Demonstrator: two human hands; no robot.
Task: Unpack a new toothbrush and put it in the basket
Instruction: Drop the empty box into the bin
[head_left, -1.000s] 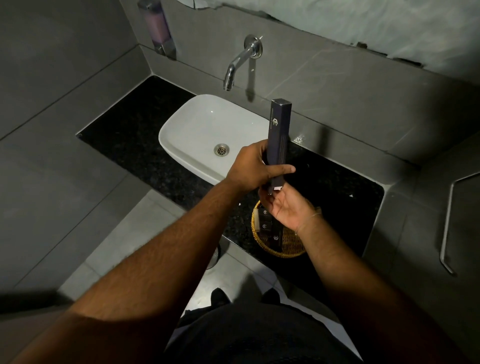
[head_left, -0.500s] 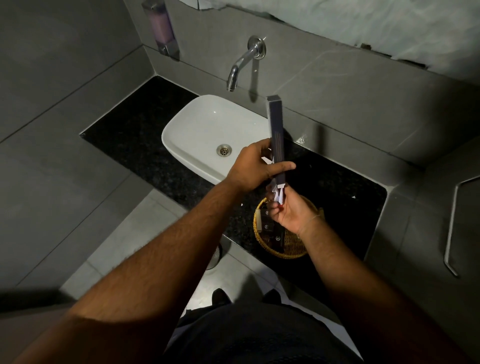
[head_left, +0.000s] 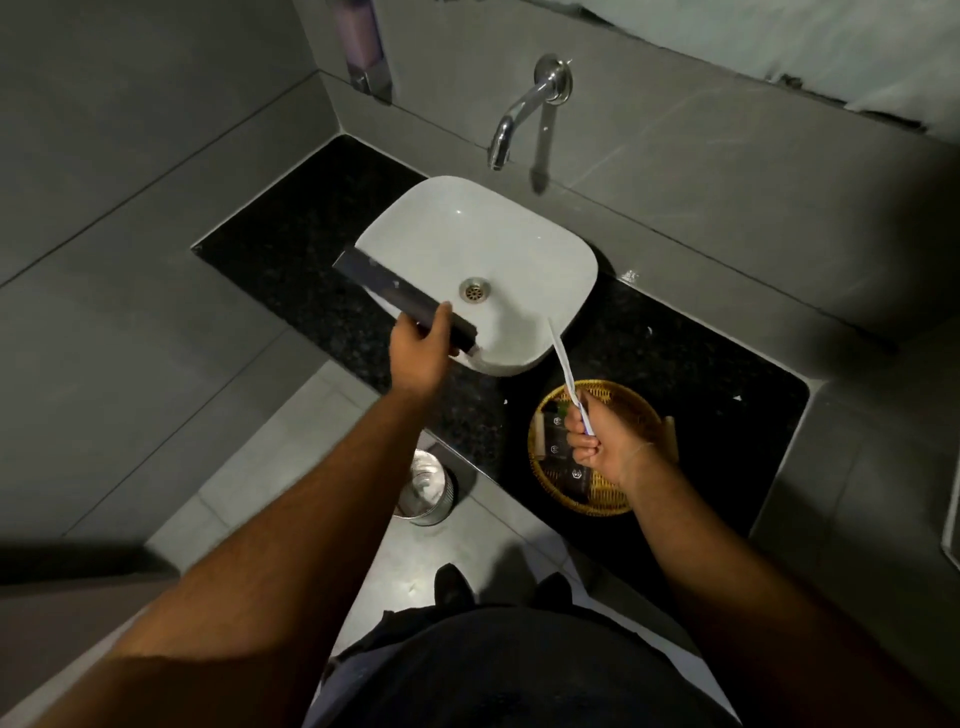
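Up close, I read no lettering on dark box (head_left: 402, 299), left hand (head_left: 418, 353) clasping it over sink (head_left: 519, 228). Right hand (head_left: 605, 441) fisted round slim white toothbrush (head_left: 563, 364) above basket (head_left: 540, 467) on bench (head_left: 675, 353).

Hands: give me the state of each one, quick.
Left hand: closed around the dark toothbrush box, held over the sink's edge.
Right hand: closed on the white toothbrush, above the basket.

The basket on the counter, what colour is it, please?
Golden-yellow woven wicker basket, seen in the head view.
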